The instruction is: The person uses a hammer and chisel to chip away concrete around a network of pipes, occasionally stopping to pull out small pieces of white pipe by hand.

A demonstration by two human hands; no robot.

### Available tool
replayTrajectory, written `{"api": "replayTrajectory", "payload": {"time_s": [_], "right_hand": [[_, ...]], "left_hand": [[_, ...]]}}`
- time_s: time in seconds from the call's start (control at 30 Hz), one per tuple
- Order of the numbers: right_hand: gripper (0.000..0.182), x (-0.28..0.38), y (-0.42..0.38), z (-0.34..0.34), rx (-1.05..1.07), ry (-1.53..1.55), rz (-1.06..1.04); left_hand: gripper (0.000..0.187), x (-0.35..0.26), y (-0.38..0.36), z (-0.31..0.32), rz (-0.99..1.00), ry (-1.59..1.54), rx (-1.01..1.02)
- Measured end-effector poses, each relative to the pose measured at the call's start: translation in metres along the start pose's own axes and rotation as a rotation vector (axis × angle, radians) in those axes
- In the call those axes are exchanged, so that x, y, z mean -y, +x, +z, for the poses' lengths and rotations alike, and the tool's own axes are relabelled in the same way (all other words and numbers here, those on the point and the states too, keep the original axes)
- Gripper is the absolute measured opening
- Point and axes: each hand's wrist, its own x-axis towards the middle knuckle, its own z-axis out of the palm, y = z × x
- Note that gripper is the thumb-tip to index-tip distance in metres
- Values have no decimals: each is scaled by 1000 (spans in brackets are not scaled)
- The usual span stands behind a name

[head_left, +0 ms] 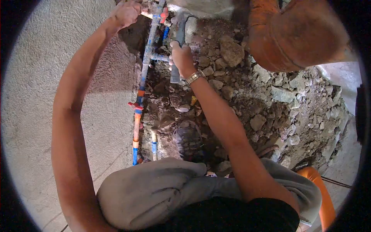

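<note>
Flat grey bar (175, 76) sits gripped in the right hand (181, 58); left hand (128, 14) curls, hold unclear.

I obs. dirt ground (247, 104) w/ loose rocks (232, 51), mostly R side. I also note 1 small yellow scrap (193, 100) nr. mid-area; can't ID it.

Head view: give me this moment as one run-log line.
left hand: beside pipe, grip unclear | right hand: holding grey bar | nearby: lower red tap, rubble
</note>
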Motion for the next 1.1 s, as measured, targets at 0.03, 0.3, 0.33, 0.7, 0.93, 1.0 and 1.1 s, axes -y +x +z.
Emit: {"api": "replayTrajectory", "payload": {"time_s": [0.03, 0.3, 0.33, 0.7, 0.93, 1.0, 1.1], "right_hand": [[34, -5, 4, -4, 1, -2, -2], [32, -20, -1, 7, -92, 92, -115], [32, -22, 1, 9, -108, 94, -126], [26, -35, -6, 9, -62, 191, -150], [27, -20, -24, 9, -33, 227, -16], [27, -12, -34, 6, -34, 204, 7], [29, -8, -45, -1, -24, 196, 65]], "left_hand": [[27, 0, -1, 1, -5, -13, -51], [24, 7, -2, 4, 37, 12, -129], [24, 8, 1, 8, 66, 21, -164], [30, 5, -6, -6, 89, -34, -127], [32, 7, -4, -13, 83, -142, -140], [33, 7, 4, -4, 54, -32, -173], [25, -6, 14, -31, 29, -369, -158]]}}
